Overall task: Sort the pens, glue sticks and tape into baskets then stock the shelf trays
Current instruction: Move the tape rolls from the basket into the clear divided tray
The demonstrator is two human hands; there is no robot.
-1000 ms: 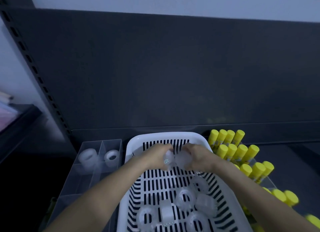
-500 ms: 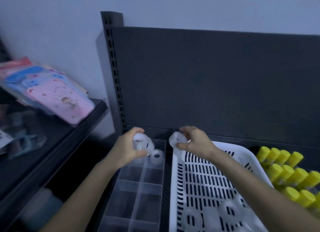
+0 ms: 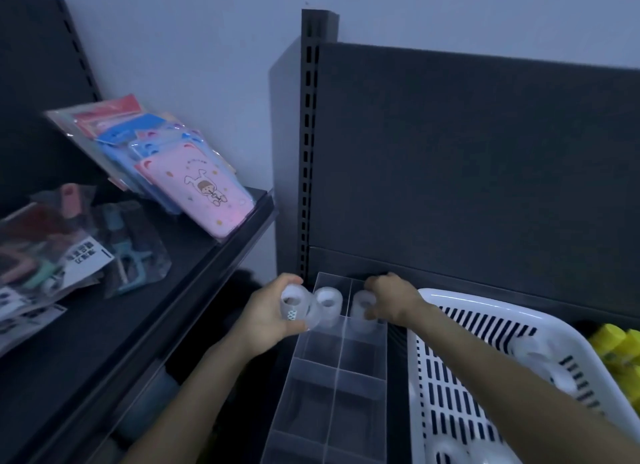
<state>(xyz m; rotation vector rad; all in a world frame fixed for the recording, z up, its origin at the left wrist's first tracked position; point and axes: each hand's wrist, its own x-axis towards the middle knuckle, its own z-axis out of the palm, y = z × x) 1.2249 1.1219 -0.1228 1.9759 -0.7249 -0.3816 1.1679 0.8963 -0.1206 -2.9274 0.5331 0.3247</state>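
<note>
Left hand (image 3: 270, 319) grips a tape roll (image 3: 293, 301), right hand (image 3: 393, 300) a second roll (image 3: 363, 304); likely light, stiff, slick, so pinch across rims.

Right hand (image 3: 391, 299), tape roll (image 3: 363, 303) now at tray (image 3: 346, 380)

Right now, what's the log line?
stage: stocking clear tray | left hand: holds tape roll | right hand: holds second roll at back-right compartment
</note>
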